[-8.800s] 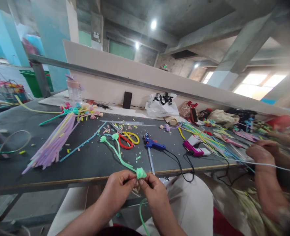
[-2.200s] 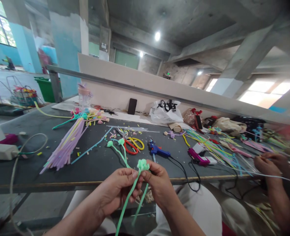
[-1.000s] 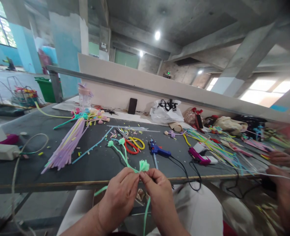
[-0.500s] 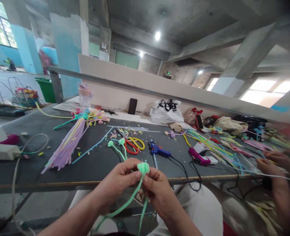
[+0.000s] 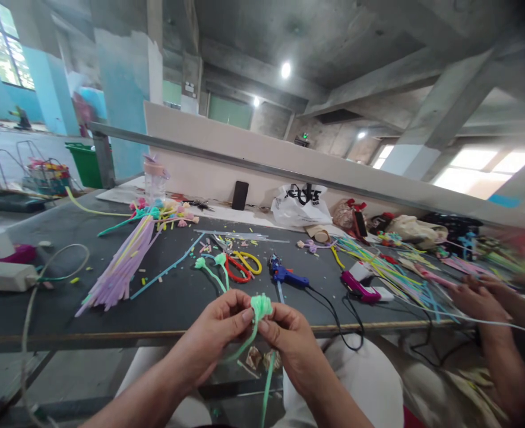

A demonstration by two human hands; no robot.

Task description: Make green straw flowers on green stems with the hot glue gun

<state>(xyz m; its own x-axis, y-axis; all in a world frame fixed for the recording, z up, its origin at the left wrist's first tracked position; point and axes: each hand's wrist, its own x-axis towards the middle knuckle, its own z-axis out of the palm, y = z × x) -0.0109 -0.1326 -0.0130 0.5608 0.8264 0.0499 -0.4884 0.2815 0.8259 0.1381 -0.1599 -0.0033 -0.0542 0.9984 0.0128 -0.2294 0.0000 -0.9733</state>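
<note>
Between my two hands is a green pipe cleaner point(image 5: 261, 305), its top bunched into a small flower-like head and its loose ends hanging below. My left hand point(image 5: 224, 327) pinches it from the left with thumb and fingertips. From the right, my right hand point(image 5: 287, 333) grips it the same way; part of the stem is hidden by the fingers. Just beyond lie two finished-looking green pipe cleaner stems point(image 5: 213, 273) with bunched heads. Scissors point(image 5: 240, 267) with red and yellow handles rest behind them. A blue glue gun point(image 5: 287, 274) lies to the right.
A bundle of lilac pipe cleaners point(image 5: 120, 267) lies left, near a white power strip point(image 5: 6, 275). At the back stand a phone point(image 5: 240, 195) and a white bag point(image 5: 301, 205). A magenta glue gun point(image 5: 360, 288) and cords lie right, near another person's hands point(image 5: 480, 297).
The bunched green head has turned slightly in my fingers, and its hanging ends have swung to the right. At the right, the other person's hands have shifted left.
</note>
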